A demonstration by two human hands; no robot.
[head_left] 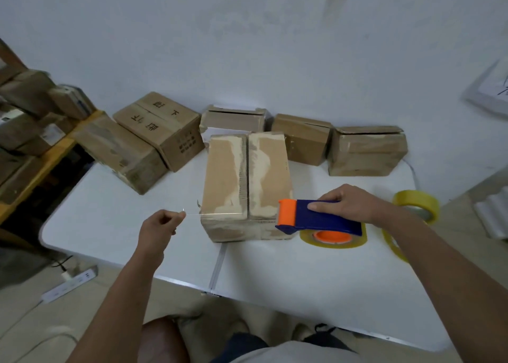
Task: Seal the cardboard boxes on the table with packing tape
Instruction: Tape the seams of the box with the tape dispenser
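Now left hand [159,225] pinches clear tape [214,214]; right hand [346,203] grips blue plastic dispenser [324,219] beside scuffed box [244,181].

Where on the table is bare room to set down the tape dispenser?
Bare table lies along the near edge, in front of the centre box. Another free patch is left of that box, below the left hand. The back row of boxes is crowded, and the spare tape roll fills the right edge.

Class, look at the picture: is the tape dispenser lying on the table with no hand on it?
No: the right hand grips the blue and orange tape dispenser at the near edge of the box.
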